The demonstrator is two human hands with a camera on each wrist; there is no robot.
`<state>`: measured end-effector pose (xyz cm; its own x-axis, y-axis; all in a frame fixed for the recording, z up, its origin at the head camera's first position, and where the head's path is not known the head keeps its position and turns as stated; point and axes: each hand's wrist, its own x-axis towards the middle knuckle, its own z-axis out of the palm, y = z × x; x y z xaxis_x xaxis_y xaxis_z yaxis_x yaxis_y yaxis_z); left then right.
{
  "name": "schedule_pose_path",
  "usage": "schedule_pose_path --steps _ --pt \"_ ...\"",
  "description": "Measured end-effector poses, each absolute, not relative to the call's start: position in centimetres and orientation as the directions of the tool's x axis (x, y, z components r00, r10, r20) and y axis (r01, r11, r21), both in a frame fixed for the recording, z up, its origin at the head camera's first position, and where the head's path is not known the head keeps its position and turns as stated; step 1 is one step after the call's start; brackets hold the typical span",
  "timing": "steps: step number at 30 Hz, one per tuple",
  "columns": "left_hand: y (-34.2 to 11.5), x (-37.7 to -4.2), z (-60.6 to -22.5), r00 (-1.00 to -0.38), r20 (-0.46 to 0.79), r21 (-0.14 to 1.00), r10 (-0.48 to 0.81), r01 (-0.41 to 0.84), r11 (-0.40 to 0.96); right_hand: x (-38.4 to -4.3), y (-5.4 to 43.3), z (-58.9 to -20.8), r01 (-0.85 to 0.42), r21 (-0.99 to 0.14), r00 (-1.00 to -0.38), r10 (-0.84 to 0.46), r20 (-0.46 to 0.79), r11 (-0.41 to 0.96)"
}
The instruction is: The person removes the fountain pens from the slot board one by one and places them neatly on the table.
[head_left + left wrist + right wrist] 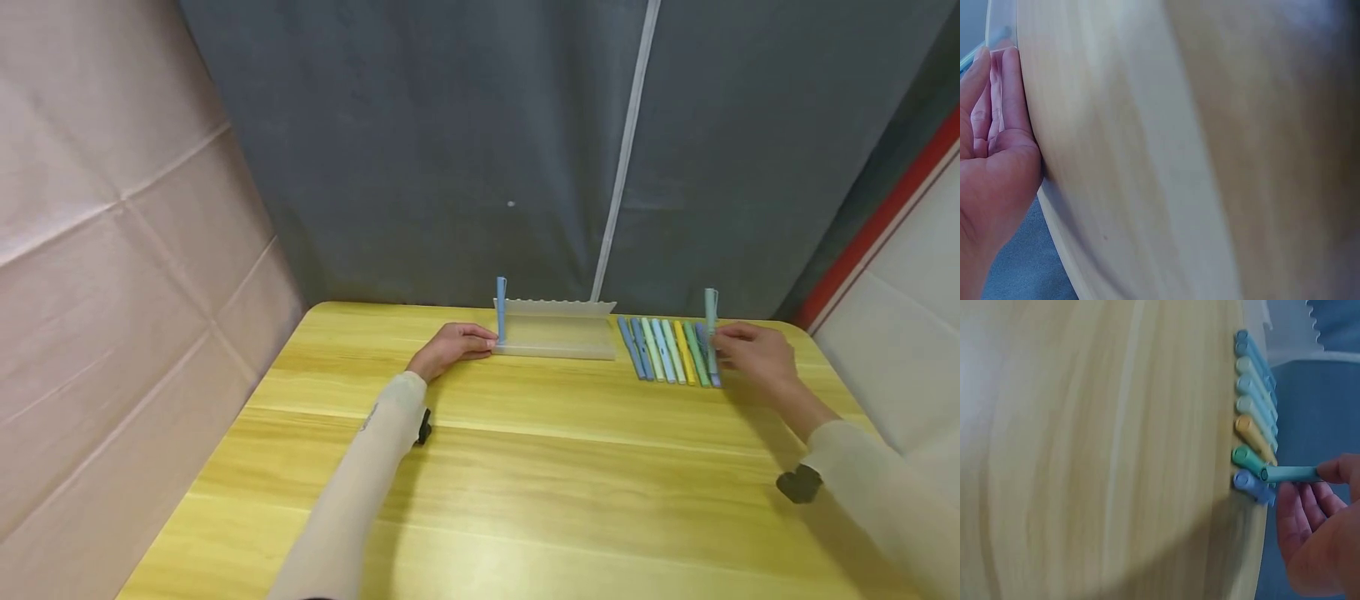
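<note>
A translucent plastic pen case [558,352] lies opened near the table's back edge, its scalloped lid raised. One blue highlighter pen [501,310] stands upright at its left end. My left hand [455,348] holds that end of the case between thumb and fingers; the fingertips are partly hidden in the left wrist view. To the right, my right hand [756,354] pinches a pale teal highlighter pen [1291,474], upright in the head view. It is over the right end of a row of highlighter pens [1249,428] in blue, green, yellow and purple.
The wooden table [480,492] runs from its back edge toward the person. A dark curtain [420,150] hangs right behind it. Pale wall covering [127,292] borders the left side, and a white panel with a red edge [881,225] the right.
</note>
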<state>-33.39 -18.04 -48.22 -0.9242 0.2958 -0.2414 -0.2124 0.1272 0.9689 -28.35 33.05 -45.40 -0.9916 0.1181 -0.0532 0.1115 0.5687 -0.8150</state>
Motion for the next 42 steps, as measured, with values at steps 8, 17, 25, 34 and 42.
schedule_pose_path --steps 8,17,25,34,42 --pt "-17.9 -33.4 -48.2 -0.924 -0.242 0.969 0.295 -0.213 0.127 -28.0 35.2 -45.9 0.174 -0.759 -0.982 0.167 -0.087 0.627" --pt "-18.1 -33.1 -48.1 -0.926 -0.242 0.968 0.289 -0.210 0.136 -27.6 35.5 -46.4 0.195 -0.671 -0.980 0.170 -0.104 0.716" --pt "-18.0 -32.8 -47.6 -0.926 -0.238 0.970 0.295 -0.209 0.127 -27.7 35.1 -46.8 0.226 -0.731 -0.974 0.135 -0.181 0.644" --pt "-17.7 -32.5 -47.0 -0.922 -0.236 0.971 0.306 -0.215 0.103 -28.1 35.0 -46.9 0.220 -0.682 -0.975 0.141 -0.171 0.698" --pt "-17.9 -33.0 -47.6 -0.925 -0.233 0.972 0.301 -0.210 0.108 -28.4 35.0 -46.5 0.198 -0.645 -0.980 0.126 -0.156 0.738"
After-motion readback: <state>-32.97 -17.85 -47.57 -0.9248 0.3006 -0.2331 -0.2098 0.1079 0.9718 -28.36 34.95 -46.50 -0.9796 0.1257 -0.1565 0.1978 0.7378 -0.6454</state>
